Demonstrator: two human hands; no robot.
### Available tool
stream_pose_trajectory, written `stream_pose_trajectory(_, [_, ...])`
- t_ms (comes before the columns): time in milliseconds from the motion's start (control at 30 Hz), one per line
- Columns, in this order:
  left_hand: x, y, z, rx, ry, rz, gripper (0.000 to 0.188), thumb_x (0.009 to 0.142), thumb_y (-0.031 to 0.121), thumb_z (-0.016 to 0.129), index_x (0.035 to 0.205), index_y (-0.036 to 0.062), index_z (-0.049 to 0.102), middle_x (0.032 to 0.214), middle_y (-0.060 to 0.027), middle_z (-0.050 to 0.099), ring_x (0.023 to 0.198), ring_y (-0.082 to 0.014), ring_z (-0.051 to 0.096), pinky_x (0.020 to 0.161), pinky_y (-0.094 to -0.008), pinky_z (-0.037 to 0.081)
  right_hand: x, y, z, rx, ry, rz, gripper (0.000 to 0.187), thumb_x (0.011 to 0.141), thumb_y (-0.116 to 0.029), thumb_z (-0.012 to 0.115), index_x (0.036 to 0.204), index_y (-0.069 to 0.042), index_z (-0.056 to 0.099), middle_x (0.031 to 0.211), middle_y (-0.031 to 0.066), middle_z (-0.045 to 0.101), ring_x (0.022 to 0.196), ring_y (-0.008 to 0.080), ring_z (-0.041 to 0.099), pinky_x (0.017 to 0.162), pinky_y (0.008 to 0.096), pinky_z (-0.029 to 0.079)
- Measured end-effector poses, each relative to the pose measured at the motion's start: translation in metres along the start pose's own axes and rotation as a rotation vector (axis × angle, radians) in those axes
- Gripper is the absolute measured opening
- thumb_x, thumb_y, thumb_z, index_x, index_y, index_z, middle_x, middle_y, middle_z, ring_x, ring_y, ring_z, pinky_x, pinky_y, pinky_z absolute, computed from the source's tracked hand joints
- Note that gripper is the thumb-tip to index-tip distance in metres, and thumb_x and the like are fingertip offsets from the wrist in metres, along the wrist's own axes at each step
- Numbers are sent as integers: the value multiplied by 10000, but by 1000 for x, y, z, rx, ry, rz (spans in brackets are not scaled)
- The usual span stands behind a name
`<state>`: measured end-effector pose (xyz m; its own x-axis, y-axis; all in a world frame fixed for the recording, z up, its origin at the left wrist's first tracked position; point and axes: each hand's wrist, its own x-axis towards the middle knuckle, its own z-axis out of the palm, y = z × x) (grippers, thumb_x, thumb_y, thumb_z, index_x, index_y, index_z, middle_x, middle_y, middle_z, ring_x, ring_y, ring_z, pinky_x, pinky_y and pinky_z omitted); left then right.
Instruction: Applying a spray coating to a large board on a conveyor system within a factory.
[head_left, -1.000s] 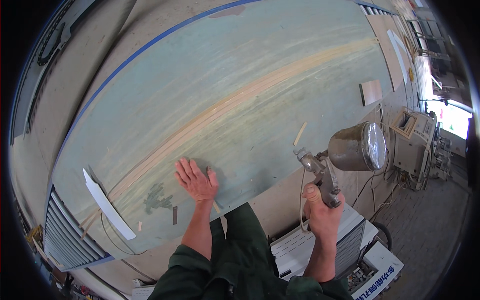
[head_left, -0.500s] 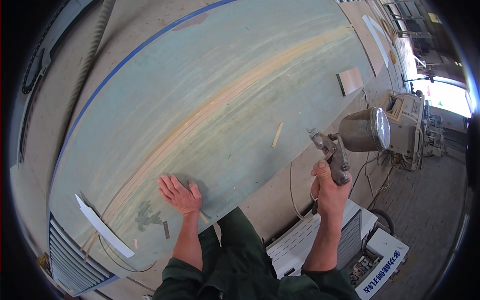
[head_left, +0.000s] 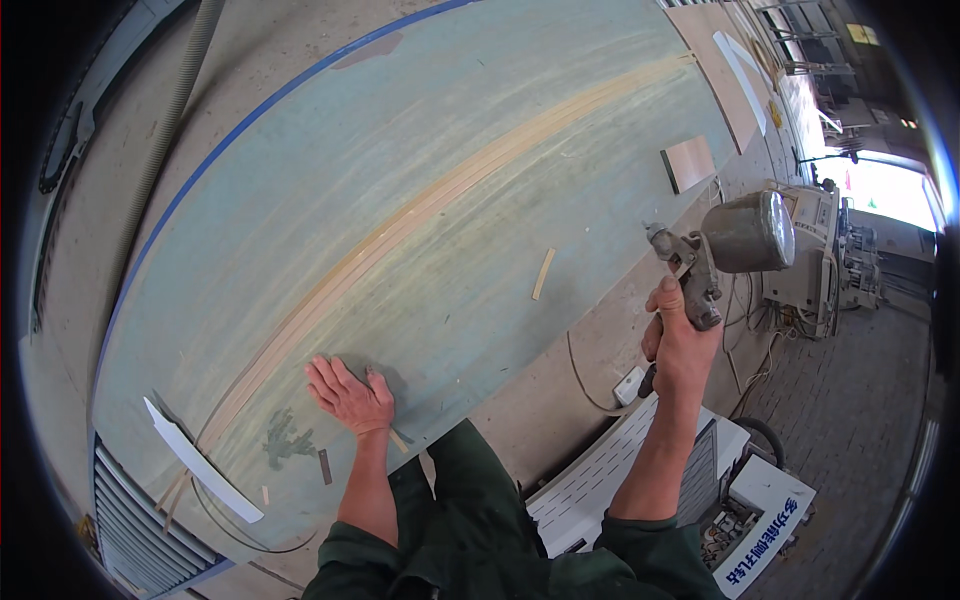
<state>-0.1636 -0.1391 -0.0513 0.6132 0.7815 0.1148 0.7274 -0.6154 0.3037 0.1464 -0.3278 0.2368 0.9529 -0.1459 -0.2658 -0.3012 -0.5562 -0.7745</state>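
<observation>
My right hand (head_left: 686, 345) grips a metal spray gun (head_left: 692, 275) with a round grey cup (head_left: 748, 232), held out past the near right edge of the table. My left hand (head_left: 352, 393) rests palm down with fingers stretched out on the greenish tabletop (head_left: 480, 270), near its front edge. Just beyond that hand, a bundle of long thin wood strips (head_left: 400, 235) runs in a curve from the lower left to the far right. The strips lie side by side. A small thin wood offcut (head_left: 543, 274) sits farther right on the table.
A white curved strip (head_left: 203, 460) lies across the strips' left end. Toward the far right are a wooden block (head_left: 687, 164) and a brown board (head_left: 712, 70). White machinery (head_left: 625, 470) stands below on the right, with a hose and cables on the floor. Slatted rollers (head_left: 140, 525) adjoin the left end.
My right hand has carried the spray gun a little to the right and away from me. My left hand stays flat on the table as the view shifts slightly.
</observation>
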Motion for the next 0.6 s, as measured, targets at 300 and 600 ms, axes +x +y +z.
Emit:
stream_pose_trajectory(300, [0, 1, -2, -6, -11, -5, 707, 932, 282, 595, 1541, 9, 362, 1668, -250, 323, 1580, -458, 220, 1268, -610, 132, -43, 0, 16, 40, -112, 19, 459, 1011, -319, 754, 1322, 7, 663, 777, 29, 638, 445, 67, 454, 397, 247, 322])
stream_pose_trajectory(600, [-2, -2, -1, -14, -23, -14, 723, 930, 286, 607, 1545, 6, 352, 1676, -248, 310, 1587, -455, 200, 1271, -604, 121, -87, 10, 25, -18, -206, -5, 317, 992, -293, 771, 1108, -14, 675, 711, 3, 617, 454, 70, 471, 413, 253, 343])
